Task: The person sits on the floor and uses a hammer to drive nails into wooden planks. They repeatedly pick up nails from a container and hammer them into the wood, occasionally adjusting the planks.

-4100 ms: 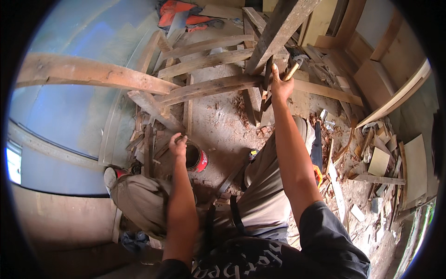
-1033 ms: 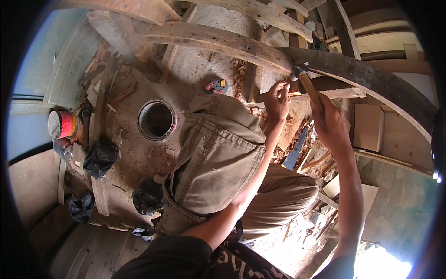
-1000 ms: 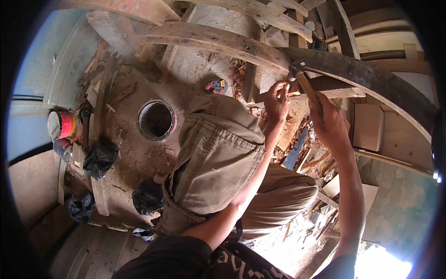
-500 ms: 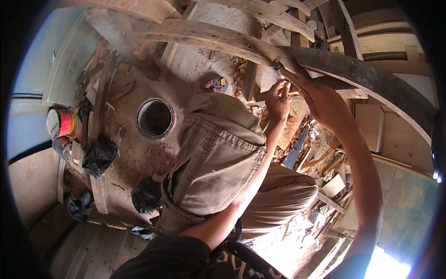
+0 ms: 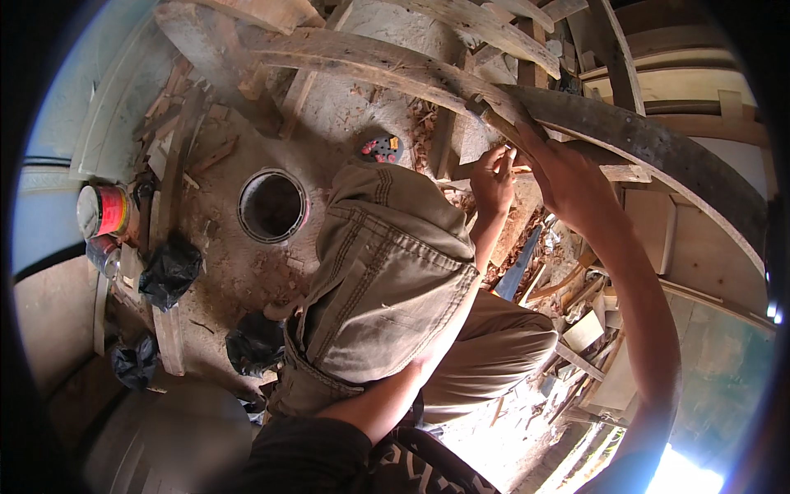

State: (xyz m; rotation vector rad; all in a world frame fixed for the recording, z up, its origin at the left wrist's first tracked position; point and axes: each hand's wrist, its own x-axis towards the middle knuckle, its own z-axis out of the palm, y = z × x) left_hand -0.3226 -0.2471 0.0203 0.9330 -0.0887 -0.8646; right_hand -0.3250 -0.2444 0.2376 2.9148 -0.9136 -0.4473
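Observation:
My right hand is wrapped round the wooden handle of a hammer. The hammer's dark head is at the edge of a curved wooden beam, above my left hand. My left hand is just below the beam, thumb and fingers pinched together. Something small and pale shows at its fingertips, too small to name. A second, darker curved timber meets the beam close to my right hand. My left forearm lies across my raised knee.
A blue-bladed handsaw lies among wood scraps below my hands. On the left are a round container, a red-labelled can and black plastic bags. A patterned clog shows beyond my knee. Boards are stacked at far right.
The hammer head has shifted slightly up and left, away from my left fingertips. My left hand keeps its pinch in nearly the same place. The view has moved a little.

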